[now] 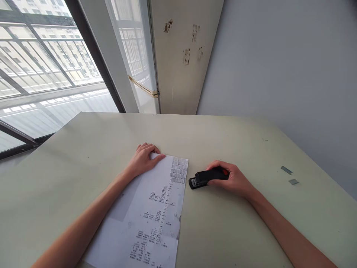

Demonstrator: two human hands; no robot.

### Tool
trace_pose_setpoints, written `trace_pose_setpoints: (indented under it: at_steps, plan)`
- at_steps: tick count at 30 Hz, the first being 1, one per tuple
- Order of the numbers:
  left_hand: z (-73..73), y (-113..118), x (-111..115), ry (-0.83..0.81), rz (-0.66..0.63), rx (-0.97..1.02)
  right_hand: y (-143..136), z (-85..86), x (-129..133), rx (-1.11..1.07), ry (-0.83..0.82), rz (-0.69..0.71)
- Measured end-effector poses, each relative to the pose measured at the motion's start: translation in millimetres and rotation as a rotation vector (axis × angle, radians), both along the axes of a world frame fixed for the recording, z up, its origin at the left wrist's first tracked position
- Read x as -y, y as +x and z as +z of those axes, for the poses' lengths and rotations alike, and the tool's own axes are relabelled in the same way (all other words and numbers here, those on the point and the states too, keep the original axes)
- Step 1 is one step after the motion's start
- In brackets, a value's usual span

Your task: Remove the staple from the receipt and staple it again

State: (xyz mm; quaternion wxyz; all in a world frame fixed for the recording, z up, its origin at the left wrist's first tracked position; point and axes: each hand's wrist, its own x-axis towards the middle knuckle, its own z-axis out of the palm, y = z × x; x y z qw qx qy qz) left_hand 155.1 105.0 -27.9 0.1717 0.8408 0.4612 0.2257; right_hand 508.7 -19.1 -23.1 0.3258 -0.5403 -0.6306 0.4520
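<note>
Printed sheets of paper lie on the table, one seemingly on top of another, with rows of text and a small grid near the far right corner. At their far edge is my left hand, closed on the paper, its thumb on top and its fingers curled past the edge. To the right of the sheets, my right hand grips a black stapler with a red mark near its back end. The stapler's nose points left, a short gap away from the paper's right edge.
Two small grey strips, one behind the other, are on the right side of the pale table. Beyond the table stands a stained cabinet-like panel. A plain wall runs along the right, and windows are on the left.
</note>
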Motion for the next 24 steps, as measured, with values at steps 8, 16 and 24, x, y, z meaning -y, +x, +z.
trace_pose_setpoints:
  at_steps: [8, 16, 24]
  plan:
    - [7.9, 7.7, 3.8, -0.146, -0.035, 0.113, -2.3, 0.3, -0.9, -0.014, -0.001, -0.003]
    - [9.3, 6.4, 8.7, -0.253, 0.061, 0.218, -1.2, -1.4, -0.4, 0.001, 0.014, 0.007]
    - [13.3, 17.4, 19.8, -0.245, 0.127, 0.225, -1.5, -2.6, -1.4, 0.026, 0.028, 0.005]
